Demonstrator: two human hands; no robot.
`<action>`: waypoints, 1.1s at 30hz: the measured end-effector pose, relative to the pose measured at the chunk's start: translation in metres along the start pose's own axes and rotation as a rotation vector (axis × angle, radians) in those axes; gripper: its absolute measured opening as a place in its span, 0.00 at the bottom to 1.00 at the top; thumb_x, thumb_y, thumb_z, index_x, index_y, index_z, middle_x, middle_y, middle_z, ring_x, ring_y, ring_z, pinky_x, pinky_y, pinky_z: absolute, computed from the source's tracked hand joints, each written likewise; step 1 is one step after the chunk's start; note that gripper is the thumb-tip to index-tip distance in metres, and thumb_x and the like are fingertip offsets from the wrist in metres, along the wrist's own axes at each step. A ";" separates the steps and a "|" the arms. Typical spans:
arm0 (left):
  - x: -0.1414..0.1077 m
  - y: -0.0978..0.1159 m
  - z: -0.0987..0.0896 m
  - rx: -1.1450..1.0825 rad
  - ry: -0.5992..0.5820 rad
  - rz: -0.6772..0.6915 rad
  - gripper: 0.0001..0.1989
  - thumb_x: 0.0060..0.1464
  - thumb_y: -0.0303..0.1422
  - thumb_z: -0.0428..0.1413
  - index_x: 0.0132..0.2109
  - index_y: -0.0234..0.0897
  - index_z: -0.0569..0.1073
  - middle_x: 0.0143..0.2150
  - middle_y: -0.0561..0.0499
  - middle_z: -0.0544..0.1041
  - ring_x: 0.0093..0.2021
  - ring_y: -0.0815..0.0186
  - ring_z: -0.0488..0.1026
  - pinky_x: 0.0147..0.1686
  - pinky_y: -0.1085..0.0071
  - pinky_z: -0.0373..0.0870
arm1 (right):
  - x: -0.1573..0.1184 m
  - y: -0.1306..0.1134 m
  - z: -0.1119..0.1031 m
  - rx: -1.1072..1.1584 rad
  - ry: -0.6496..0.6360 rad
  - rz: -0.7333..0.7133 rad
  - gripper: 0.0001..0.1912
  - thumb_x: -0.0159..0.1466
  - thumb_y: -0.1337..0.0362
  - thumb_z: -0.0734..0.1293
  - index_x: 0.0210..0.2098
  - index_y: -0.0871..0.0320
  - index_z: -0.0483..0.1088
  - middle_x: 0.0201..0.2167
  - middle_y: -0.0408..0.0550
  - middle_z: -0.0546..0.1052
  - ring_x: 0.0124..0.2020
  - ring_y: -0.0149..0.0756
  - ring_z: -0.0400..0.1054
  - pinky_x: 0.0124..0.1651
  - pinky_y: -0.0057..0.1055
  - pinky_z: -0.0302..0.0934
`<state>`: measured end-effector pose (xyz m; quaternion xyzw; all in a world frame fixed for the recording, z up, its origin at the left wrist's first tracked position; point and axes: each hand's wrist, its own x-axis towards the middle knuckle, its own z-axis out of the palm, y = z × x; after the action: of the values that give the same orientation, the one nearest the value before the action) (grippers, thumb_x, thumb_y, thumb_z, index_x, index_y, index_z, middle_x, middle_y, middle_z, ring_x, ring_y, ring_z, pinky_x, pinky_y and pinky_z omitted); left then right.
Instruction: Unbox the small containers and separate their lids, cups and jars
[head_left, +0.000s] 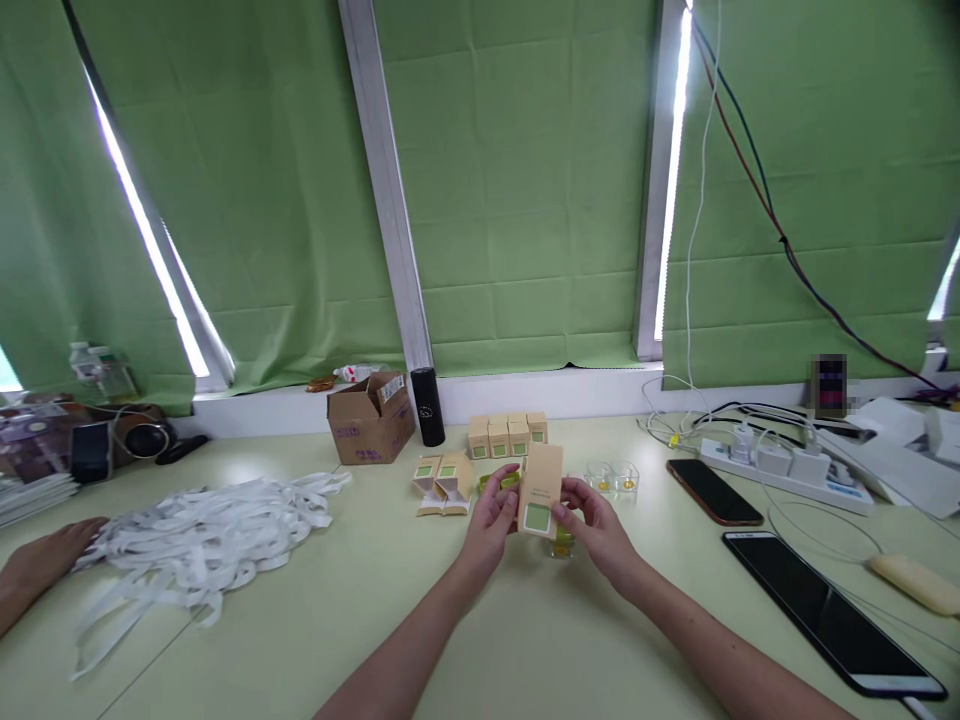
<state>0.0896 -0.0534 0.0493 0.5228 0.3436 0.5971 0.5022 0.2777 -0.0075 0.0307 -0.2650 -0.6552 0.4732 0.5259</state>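
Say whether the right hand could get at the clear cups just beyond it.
Probably yes: nothing visible stands between the right hand and the clear cups. It is holding the cardboard carton together with the left hand, though, so it would likely need to let go first.

No legible text or numbers.

The print on the carton (544, 468) I hold is too small to read; the carton hides some fingertips of my left hand (491, 520) and part of a glass (561, 549); another person's arm (21, 588) leaves the left edge; a far-right device (830, 388) is pixelated.
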 end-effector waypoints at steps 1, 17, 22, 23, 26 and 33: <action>0.000 0.000 0.000 0.018 -0.008 0.028 0.31 0.59 0.49 0.62 0.65 0.44 0.66 0.56 0.40 0.79 0.50 0.54 0.79 0.46 0.62 0.75 | 0.001 0.002 -0.001 0.023 0.015 0.008 0.25 0.62 0.42 0.71 0.49 0.53 0.73 0.45 0.53 0.81 0.48 0.47 0.74 0.54 0.43 0.66; -0.005 -0.010 0.004 0.399 -0.134 0.274 0.32 0.65 0.38 0.57 0.72 0.42 0.57 0.72 0.38 0.63 0.69 0.50 0.64 0.67 0.52 0.63 | 0.003 0.012 -0.001 0.050 0.090 0.087 0.27 0.61 0.43 0.72 0.50 0.55 0.70 0.40 0.52 0.81 0.45 0.47 0.76 0.52 0.44 0.67; -0.005 -0.010 0.002 0.405 -0.144 0.289 0.33 0.65 0.39 0.57 0.72 0.43 0.56 0.72 0.40 0.63 0.69 0.50 0.63 0.67 0.52 0.63 | 0.001 0.011 -0.002 0.095 0.058 0.103 0.26 0.62 0.44 0.72 0.51 0.53 0.69 0.39 0.49 0.81 0.45 0.45 0.75 0.51 0.41 0.66; -0.005 -0.009 0.002 0.404 -0.142 0.290 0.33 0.65 0.39 0.57 0.72 0.43 0.56 0.72 0.40 0.63 0.69 0.50 0.63 0.67 0.52 0.63 | 0.001 0.011 -0.002 0.101 0.051 0.097 0.26 0.62 0.44 0.73 0.51 0.53 0.69 0.40 0.49 0.81 0.45 0.45 0.75 0.51 0.41 0.66; -0.005 -0.008 0.002 0.402 -0.140 0.290 0.33 0.65 0.39 0.57 0.72 0.44 0.57 0.71 0.40 0.63 0.69 0.49 0.64 0.66 0.52 0.63 | 0.000 0.009 -0.002 0.105 0.047 0.086 0.26 0.61 0.44 0.73 0.51 0.53 0.69 0.41 0.49 0.82 0.45 0.44 0.75 0.51 0.40 0.65; -0.006 -0.005 0.002 0.412 -0.149 0.289 0.32 0.65 0.40 0.56 0.72 0.42 0.57 0.70 0.39 0.64 0.67 0.49 0.65 0.65 0.53 0.65 | 0.001 0.009 0.000 0.056 0.053 0.080 0.28 0.61 0.45 0.73 0.53 0.55 0.71 0.40 0.51 0.82 0.43 0.44 0.75 0.48 0.39 0.65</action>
<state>0.0925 -0.0578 0.0433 0.7002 0.3415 0.5400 0.3186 0.2760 -0.0032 0.0224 -0.2886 -0.6163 0.5048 0.5311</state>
